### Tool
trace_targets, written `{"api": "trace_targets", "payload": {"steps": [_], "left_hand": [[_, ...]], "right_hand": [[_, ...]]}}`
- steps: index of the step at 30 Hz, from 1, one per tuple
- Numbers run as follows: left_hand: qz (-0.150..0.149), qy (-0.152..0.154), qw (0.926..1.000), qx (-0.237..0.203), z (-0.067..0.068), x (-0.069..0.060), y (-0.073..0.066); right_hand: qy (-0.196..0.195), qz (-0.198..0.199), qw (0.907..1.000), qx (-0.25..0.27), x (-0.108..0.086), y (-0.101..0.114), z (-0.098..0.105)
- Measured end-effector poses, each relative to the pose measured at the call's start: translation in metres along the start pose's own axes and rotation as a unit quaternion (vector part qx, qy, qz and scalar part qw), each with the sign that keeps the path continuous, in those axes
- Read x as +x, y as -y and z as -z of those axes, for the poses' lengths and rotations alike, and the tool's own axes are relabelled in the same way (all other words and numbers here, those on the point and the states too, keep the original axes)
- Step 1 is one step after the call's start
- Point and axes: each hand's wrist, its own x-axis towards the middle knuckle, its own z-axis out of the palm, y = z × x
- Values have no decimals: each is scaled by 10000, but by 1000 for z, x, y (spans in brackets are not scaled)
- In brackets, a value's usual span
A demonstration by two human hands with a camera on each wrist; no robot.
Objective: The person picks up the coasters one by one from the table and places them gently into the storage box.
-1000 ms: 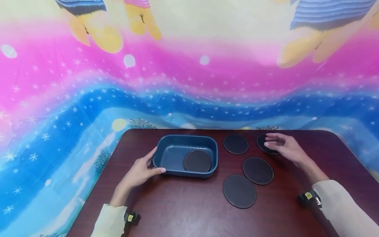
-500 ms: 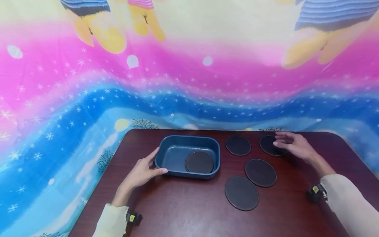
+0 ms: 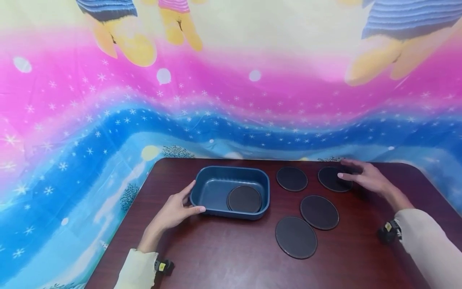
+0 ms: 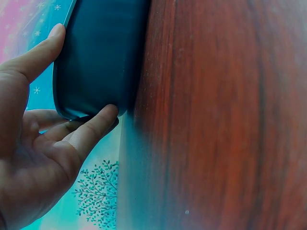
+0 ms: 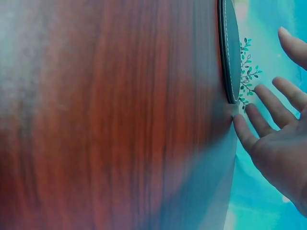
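Observation:
A dark blue rectangular box (image 3: 209, 214) without a lid stands on the table, with one round dark coaster (image 3: 244, 199) lying inside at its right end. My left hand (image 3: 173, 208) holds the box's left end, thumb at the front wall and fingers along the end. In the left wrist view, the thumb and fingertips touch the box wall (image 4: 103, 52). My right hand (image 3: 369, 178) is over the right side of the back right coaster (image 3: 330, 179), fingers spread and holding nothing. The right wrist view shows this coaster's stitched edge (image 5: 230, 57), apart from the fingers.
More coasters lie flat right of the box: one at the back (image 3: 291, 179), one in the middle (image 3: 319, 212) and one nearer the front (image 3: 296, 237). The reddish-brown table (image 3: 223, 257) ends at the back against a patterned cloth (image 3: 231, 104).
The back right coaster, slightly tilted under my right fingers a second ago, now lies flat. My right hand has drawn off to the right and its fingers have spread. The left hand keeps its hold.

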Motion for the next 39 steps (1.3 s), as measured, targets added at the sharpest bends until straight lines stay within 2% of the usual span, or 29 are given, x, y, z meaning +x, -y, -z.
{"api": "trace_targets", "payload": {"steps": [5,10,13,19,26,31,35,39], "left_hand": [[25,2,10000,17,0,0,0],[29,17,10000,42,0,0,0],[37,-4,10000,42,0,0,0],[74,17,10000,14,-1,0,-1],[71,25,10000,9,-1,0,-2],[51,27,10000,-6,0,0,-2],[27,19,10000,-14,0,0,-1],[16,25,10000,5,0,0,0]], "right_hand": [[270,181,9993,-175,3,-1,-3],[298,327,9975,-555,5,-1,-7],[225,426,9971,-589,6,-1,-9],[-1,620,9977,-282,6,1,-11],[-701,213,9938,-834,-1,3,-8],[-997,336,9894,-1001,-6,6,-5],[-1045,415,9895,-911,-8,9,-1],[-890,402,9937,-553,-13,12,2]]}}
